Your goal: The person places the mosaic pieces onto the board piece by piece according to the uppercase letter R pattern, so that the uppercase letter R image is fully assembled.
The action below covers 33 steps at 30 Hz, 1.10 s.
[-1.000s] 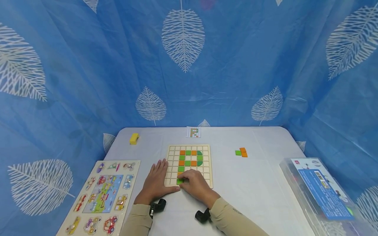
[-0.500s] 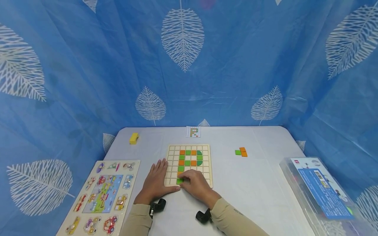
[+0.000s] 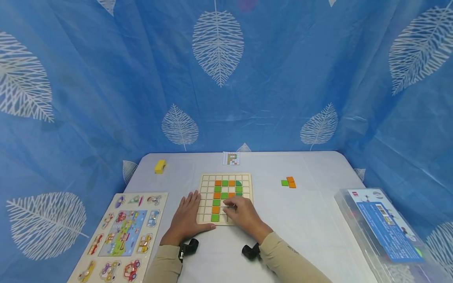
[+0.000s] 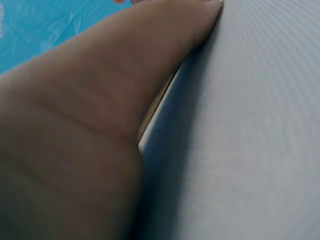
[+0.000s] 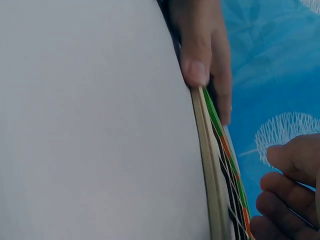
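A wooden grid board [image 3: 209, 177] lies on the table with orange and green tiles in its cells, forming a P-like shape. My left hand [image 3: 187, 216] rests with straight fingers along the board's left edge, its thumb at the front edge. A green square tile [image 3: 215, 217] sits in the front row, below an orange tile [image 3: 216, 210]. My right hand [image 3: 245, 215] hovers over the board's front right part and covers some cells. Its fingers are loosely bent; the right wrist view shows a gap between thumb and fingers [image 5: 285, 195], with nothing held.
Right of the board lie a loose green tile [image 3: 284, 183] and orange tiles [image 3: 291, 182]. A pattern card [image 3: 231, 158] is at the back edge, a yellow arch block [image 3: 160, 166] at back left. A picture puzzle [image 3: 150, 200] lies left, a clear plastic box [image 3: 383, 228] right.
My right hand has let go of the green tile in the front row and moved right, uncovering that tile and the orange one above it. The left hand stays in place.
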Motion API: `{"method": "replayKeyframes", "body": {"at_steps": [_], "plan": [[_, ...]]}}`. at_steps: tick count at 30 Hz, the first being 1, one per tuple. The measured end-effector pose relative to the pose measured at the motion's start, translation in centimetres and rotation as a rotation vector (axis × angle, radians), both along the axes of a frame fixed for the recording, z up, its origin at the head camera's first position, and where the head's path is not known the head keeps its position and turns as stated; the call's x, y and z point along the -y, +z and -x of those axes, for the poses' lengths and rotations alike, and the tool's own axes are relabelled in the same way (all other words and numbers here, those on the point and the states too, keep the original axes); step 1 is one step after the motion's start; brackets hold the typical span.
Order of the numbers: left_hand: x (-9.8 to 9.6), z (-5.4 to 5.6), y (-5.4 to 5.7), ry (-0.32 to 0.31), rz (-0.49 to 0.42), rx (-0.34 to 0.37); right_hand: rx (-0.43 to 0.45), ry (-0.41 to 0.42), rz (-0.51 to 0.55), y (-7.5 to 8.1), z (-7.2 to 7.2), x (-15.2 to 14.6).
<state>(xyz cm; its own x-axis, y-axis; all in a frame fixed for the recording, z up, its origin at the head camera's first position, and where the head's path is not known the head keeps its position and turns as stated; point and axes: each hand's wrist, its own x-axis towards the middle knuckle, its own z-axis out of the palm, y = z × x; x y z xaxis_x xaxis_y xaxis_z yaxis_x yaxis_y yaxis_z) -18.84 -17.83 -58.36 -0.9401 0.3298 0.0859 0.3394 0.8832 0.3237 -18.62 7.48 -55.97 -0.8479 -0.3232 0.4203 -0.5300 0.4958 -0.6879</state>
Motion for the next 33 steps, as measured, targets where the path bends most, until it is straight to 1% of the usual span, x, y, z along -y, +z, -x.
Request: {"method": "replayKeyframes", "body": {"at_steps": [8, 14, 16, 19, 22, 24, 27, 33], "plan": [[0.0, 0.1, -0.1, 0.004, 0.005, 0.017, -0.013, -0.108, 0.029, 0.1, 1.6, -3.5], [-0.1, 0.2, 0.1, 0.012, -0.017, 0.027, -0.063, -0.183, 0.03, 0.4, 2.7, -6.1], [-0.1, 0.1, 0.1, 0.015, -0.019, 0.027, -0.076, -0.215, 0.017, 0.5, 3.1, -7.0], [-0.1, 0.1, -0.1, 0.013, -0.023, 0.014, -0.071, -0.262, -0.003, 0.4, 3.8, -8.4], [-0.1, 0.1, -0.2, 0.01, -0.032, -0.003, -0.048, -0.299, -0.031, 0.4, 4.4, -9.8], [-0.2, 0.1, -0.3, 0.008, -0.031, -0.002, -0.025, -0.318, -0.044, 0.4, 4.7, -10.8], [-0.2, 0.1, -0.1, 0.011, -0.028, 0.01, -0.003, -0.34, -0.08, 0.4, 5.2, -12.4], [-0.2, 0.0, 0.3, 0.018, -0.033, 0.02, -0.018, -0.382, -0.127, 0.7, 6.2, -15.5]]}}
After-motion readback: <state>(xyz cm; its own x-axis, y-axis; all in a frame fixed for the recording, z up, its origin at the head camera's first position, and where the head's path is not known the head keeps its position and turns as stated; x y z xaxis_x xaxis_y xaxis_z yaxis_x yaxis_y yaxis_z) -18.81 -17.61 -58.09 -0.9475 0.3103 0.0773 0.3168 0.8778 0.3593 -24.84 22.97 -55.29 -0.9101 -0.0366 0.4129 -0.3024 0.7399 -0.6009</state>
